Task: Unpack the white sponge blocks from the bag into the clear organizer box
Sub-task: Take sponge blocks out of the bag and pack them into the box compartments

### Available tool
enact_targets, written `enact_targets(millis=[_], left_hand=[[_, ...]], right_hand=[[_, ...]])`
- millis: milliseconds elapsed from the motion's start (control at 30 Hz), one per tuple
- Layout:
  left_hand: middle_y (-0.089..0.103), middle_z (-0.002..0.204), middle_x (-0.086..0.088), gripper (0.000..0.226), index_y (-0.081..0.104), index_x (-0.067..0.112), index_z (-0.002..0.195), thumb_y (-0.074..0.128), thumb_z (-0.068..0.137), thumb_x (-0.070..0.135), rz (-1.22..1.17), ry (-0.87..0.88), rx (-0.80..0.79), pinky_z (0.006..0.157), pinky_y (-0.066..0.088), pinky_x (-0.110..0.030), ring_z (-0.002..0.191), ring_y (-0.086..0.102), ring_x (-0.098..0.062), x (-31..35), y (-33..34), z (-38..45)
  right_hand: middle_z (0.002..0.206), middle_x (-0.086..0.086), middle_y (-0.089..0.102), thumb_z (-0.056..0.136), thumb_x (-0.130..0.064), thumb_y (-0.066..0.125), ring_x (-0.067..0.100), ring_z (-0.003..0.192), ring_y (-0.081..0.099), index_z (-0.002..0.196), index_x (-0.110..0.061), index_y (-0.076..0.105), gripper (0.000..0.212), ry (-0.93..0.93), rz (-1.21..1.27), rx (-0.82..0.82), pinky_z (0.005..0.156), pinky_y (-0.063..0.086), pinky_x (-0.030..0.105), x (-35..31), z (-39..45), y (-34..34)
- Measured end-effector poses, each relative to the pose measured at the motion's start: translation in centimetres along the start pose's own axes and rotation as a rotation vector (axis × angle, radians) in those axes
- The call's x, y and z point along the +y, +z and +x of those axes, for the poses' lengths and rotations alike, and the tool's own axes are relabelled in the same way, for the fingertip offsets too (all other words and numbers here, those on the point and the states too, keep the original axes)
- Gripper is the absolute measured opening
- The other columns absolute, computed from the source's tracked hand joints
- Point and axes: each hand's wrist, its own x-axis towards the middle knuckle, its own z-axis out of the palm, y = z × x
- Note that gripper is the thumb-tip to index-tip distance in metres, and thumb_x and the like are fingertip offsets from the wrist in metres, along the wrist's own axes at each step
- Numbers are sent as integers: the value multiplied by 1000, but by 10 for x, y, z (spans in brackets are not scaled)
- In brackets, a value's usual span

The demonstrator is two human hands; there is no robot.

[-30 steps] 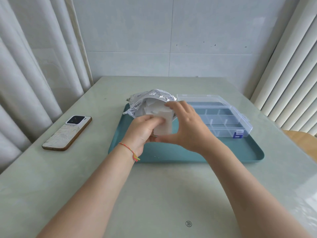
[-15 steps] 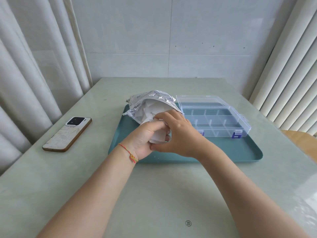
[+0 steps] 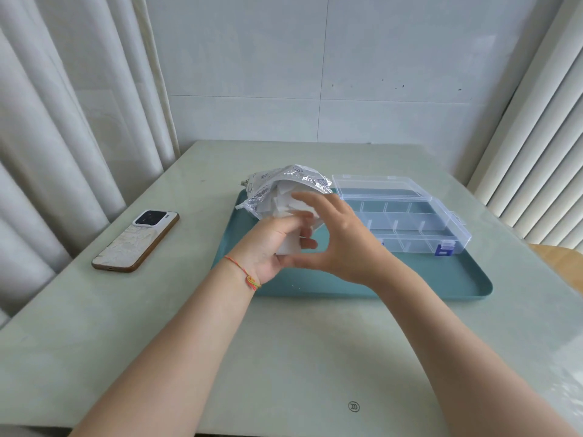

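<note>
A crumpled silver foil bag lies at the back left of the teal tray, its mouth facing me and full of white sponge blocks. My left hand grips one white sponge block just in front of the bag, fingers curled round it. My right hand arches over it in a wide C. Its blurred fingertips are at the blocks in the bag's mouth and its thumb lies under the held block. The clear organizer box stands open to the right, and its visible compartments hold nothing.
A phone lies face down on the pale green table, left of the tray. The box's lid leans back behind it. Curtains hang on both sides. A wooden chair seat shows at the right edge.
The right hand has let go of the block both hands held. Its fingers have spread and lifted toward the bag's mouth. The left hand keeps the block.
</note>
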Motion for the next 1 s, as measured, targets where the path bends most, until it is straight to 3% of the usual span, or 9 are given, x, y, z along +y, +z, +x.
enact_targets(millis=[100, 167, 267, 400, 500, 633, 800, 933, 1000], left_hand=[[40, 54, 5, 18, 51, 24, 80, 61, 93, 17, -95, 16, 182, 40, 36, -15, 43, 38, -9, 12, -14, 1], [38, 50, 6, 21, 50, 24, 78, 62, 94, 17, -40, 85, 265, 40, 30, -14, 38, 33, -8, 16, -25, 0], [48, 53, 5, 13, 56, 24, 84, 64, 91, 16, 104, 193, 345, 45, 33, -18, 42, 42, -10, 16, -40, -3], [58, 64, 1, 5, 59, 25, 94, 63, 90, 26, 132, 159, 305, 48, 34, -21, 54, 53, -14, 15, -56, -6], [55, 64, -1, 10, 58, 22, 95, 61, 91, 30, 125, 118, 282, 44, 30, -20, 53, 50, -15, 16, -62, -4], [37, 54, 2, 10, 56, 20, 81, 61, 90, 21, 102, 114, 351, 42, 20, -16, 43, 35, -13, 10, -63, 0], [49, 55, 1, 17, 58, 16, 74, 65, 87, 6, 68, 122, 376, 44, 26, -18, 43, 44, -11, 3, -62, 2], [56, 63, -2, 11, 62, 15, 79, 68, 87, 11, 77, 88, 337, 45, 36, -19, 49, 54, -11, 3, -62, 1], [58, 63, 0, 10, 62, 17, 81, 66, 90, 19, 131, 64, 308, 46, 38, -19, 52, 58, -11, 4, -60, -2]], right_hand=[[104, -6, 52, 85, -28, 72, 15, 96, 54, 114, -19, 64, 31, 18, 33, 207, 83, 46, 26, -4, 6, 2], [84, -7, 55, 89, -17, 63, 12, 75, 54, 95, -16, 69, 8, 76, -49, 192, 69, 46, 30, -9, 14, 4], [66, -14, 50, 92, -23, 57, 9, 62, 48, 98, -25, 71, 15, 181, -172, -118, 62, 40, 25, -19, 23, 20], [89, -8, 50, 94, -29, 54, 20, 88, 54, 129, -35, 53, 36, 233, -276, -326, 71, 41, 29, -29, 31, 47], [103, -1, 57, 92, -29, 56, 26, 103, 57, 136, -36, 42, 46, 224, -377, -274, 71, 42, 32, -28, 38, 54], [110, 0, 63, 92, -22, 52, 28, 104, 59, 141, -40, 35, 55, 182, -483, -259, 70, 41, 30, -25, 42, 55], [67, -2, 49, 91, -21, 49, 32, 71, 57, 117, -23, 41, 28, 171, -451, -34, 55, 37, 31, -19, 41, 48], [83, 3, 61, 95, -26, 48, 31, 75, 56, 106, -19, 52, 14, 223, -467, -21, 56, 36, 30, -12, 37, 47], [84, -2, 57, 95, -27, 50, 26, 77, 54, 100, -20, 57, 11, 223, -409, 9, 58, 38, 31, -12, 36, 44]])
